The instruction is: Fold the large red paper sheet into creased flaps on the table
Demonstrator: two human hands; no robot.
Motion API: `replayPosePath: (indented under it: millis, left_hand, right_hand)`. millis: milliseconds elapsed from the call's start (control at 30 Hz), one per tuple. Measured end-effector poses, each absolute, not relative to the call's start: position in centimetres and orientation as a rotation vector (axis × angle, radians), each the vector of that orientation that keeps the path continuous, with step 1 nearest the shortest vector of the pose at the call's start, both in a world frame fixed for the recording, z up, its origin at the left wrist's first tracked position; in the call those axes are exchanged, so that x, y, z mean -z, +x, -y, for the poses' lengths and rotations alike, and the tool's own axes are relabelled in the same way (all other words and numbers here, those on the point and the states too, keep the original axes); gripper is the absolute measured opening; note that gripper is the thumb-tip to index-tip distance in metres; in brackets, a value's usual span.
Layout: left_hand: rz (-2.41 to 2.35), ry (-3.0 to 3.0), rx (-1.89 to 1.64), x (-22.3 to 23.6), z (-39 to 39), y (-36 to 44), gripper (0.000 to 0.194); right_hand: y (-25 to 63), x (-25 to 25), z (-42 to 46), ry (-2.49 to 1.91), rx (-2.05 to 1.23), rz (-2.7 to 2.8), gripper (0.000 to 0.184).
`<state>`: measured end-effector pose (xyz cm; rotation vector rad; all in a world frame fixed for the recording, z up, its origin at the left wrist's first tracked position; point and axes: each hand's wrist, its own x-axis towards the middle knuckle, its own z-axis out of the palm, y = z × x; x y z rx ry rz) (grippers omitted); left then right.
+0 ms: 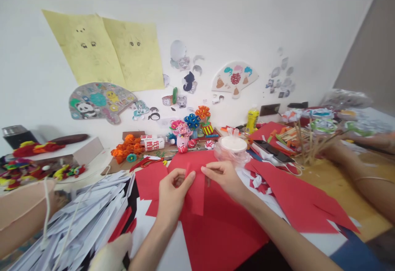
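Note:
A folded piece of red paper (195,199) is held up in front of me, over larger red sheets (228,234). My left hand (173,192) is closed on its left edge, thumb on the near face and fingers curled behind. At its upper right edge, my right hand (224,177) pinches the paper between thumb and fingertips. A narrow upright fold of red shows above my left thumb. Smaller red pieces (151,180) lie just left of my hands, on white paper.
Folded white papers (89,209) are heaped at left. A lidded white tub (233,144), a phone (273,151) and bundled sticks (300,137) stand right of centre. Craft flowers (182,129) line the wall. Another person's arm (348,172) reaches in from the right.

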<state>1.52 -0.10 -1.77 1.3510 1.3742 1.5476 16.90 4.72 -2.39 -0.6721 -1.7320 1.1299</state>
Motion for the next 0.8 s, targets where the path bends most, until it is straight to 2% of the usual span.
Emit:
replayPosePath:
  millis: [800]
  left_hand:
    - [-1.423,1.435,-1.451,1.05,0.35,1.48,0.027]
  right_hand:
    - [17.18,2.10,-4.71,-0.606,-1.200,1.685,0.033]
